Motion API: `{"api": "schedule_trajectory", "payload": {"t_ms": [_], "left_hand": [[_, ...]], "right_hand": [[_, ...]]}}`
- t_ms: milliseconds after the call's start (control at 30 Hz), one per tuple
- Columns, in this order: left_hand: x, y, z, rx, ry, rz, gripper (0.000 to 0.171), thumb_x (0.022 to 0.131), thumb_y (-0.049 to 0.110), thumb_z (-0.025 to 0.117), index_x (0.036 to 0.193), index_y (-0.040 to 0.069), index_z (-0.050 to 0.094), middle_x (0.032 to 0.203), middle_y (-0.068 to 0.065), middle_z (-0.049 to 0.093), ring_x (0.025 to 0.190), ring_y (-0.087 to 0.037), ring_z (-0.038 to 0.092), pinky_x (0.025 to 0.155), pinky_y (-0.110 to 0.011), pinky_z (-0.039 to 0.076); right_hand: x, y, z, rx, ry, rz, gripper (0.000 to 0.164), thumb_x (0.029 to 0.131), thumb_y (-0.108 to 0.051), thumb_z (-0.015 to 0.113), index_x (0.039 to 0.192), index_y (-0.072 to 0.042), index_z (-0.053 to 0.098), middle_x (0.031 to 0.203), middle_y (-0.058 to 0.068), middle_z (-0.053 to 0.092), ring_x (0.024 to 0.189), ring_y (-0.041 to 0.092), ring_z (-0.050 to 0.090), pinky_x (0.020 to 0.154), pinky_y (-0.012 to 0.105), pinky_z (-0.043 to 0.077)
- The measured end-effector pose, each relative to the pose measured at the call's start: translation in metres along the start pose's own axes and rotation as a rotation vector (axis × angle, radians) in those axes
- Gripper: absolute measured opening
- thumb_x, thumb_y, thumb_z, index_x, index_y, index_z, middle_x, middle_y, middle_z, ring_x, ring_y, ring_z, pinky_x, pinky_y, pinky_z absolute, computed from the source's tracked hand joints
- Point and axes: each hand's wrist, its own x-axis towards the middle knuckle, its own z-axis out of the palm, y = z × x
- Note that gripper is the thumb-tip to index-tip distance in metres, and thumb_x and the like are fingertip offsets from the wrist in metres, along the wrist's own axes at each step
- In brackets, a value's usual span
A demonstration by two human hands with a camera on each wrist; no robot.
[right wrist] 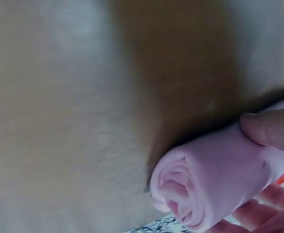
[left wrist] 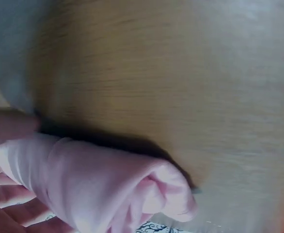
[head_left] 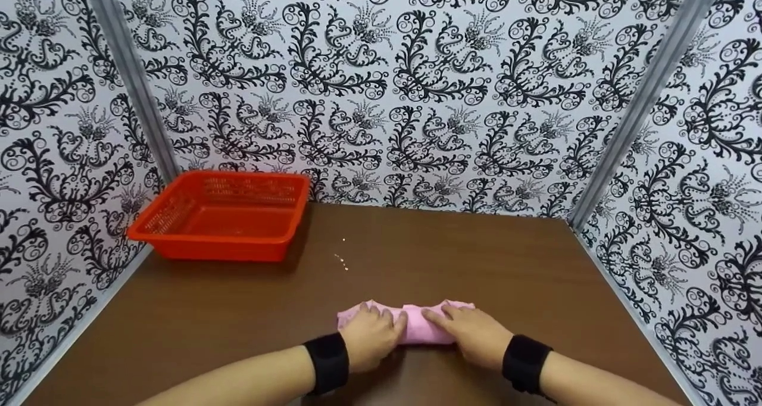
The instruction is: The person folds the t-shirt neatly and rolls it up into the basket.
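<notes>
A pink cloth (head_left: 421, 328), rolled into a short thick bundle, lies crosswise on the brown table in front of me. My left hand (head_left: 372, 334) holds its left part, and the left wrist view shows fingers behind the roll (left wrist: 93, 179). On the right part is my right hand (head_left: 479, 334), thumb on the near side and fingers on the far side in the right wrist view. The roll's end (right wrist: 178, 191) shows spiral layers there, while the left end looks looser and more crumpled. Palms and fingers hide parts of the cloth.
An orange-red plastic basket (head_left: 223, 239) with perforated sides stands at the back left of the table (head_left: 452, 251). Patterned black-and-white walls (head_left: 381, 96) enclose the table at the back and both sides. Small bright specks (head_left: 342, 262) show on the tabletop right of the basket.
</notes>
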Motion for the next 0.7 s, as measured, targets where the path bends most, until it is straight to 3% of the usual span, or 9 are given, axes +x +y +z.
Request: {"api": "schedule_trajectory", "payload": {"t_ms": [67,167,367,500,600,700], "left_hand": [[0.001,-0.002,-0.001,0.006,0.005,0.008,0.074,0.069,0.049,0.074,0.128,0.011,0.051,0.092,-0.005,0.067,0.077,-0.023,0.064,0.071,-0.041,0.052],[0.004,-0.009,-0.004,-0.079,-0.032,0.013,0.067,0.066,0.042,0.077,0.12,0.012,0.052,0.089,-0.003,0.066,0.075,-0.019,0.063,0.068,-0.037,0.052],[0.011,-0.031,-0.021,-0.378,-0.257,0.028,0.056,0.069,0.027,0.075,0.117,0.017,0.048,0.096,-0.001,0.064,0.081,-0.018,0.064,0.071,-0.033,0.052],[0.01,-0.044,-0.025,-0.539,-0.343,0.05,0.054,0.075,0.019,0.07,0.122,0.019,0.044,0.101,-0.003,0.063,0.09,-0.018,0.064,0.079,-0.032,0.051],[0.006,-0.046,-0.018,-0.561,-0.333,0.044,0.061,0.077,0.016,0.067,0.133,0.02,0.042,0.111,-0.006,0.06,0.102,-0.023,0.06,0.088,-0.034,0.048],[0.0,-0.043,-0.009,-0.505,-0.221,0.035,0.07,0.075,0.014,0.068,0.139,0.024,0.042,0.114,-0.007,0.056,0.103,-0.025,0.057,0.087,-0.037,0.048]], "right_hand": [[0.004,0.005,-0.002,0.07,-0.028,0.006,0.072,0.072,0.003,0.063,0.138,-0.021,0.046,0.114,0.008,0.06,0.104,0.025,0.061,0.083,0.044,0.051],[0.008,0.015,-0.006,0.179,-0.103,0.017,0.073,0.075,0.004,0.06,0.139,-0.024,0.043,0.117,0.003,0.06,0.102,0.021,0.06,0.083,0.042,0.05],[0.016,0.031,-0.025,0.425,-0.27,0.014,0.069,0.075,0.0,0.064,0.137,-0.027,0.046,0.123,-0.002,0.06,0.103,0.014,0.057,0.086,0.035,0.047],[0.015,0.038,-0.028,0.565,-0.333,0.003,0.063,0.078,-0.003,0.064,0.136,-0.025,0.048,0.124,-0.003,0.059,0.105,0.01,0.055,0.089,0.031,0.046],[0.012,0.038,-0.023,0.605,-0.298,-0.004,0.062,0.082,-0.001,0.059,0.138,-0.021,0.046,0.13,-0.001,0.056,0.109,0.012,0.054,0.092,0.034,0.045],[0.008,0.033,-0.015,0.5,-0.177,-0.023,0.057,0.087,-0.003,0.055,0.14,-0.022,0.045,0.126,0.0,0.057,0.108,0.015,0.056,0.091,0.037,0.047]]}}
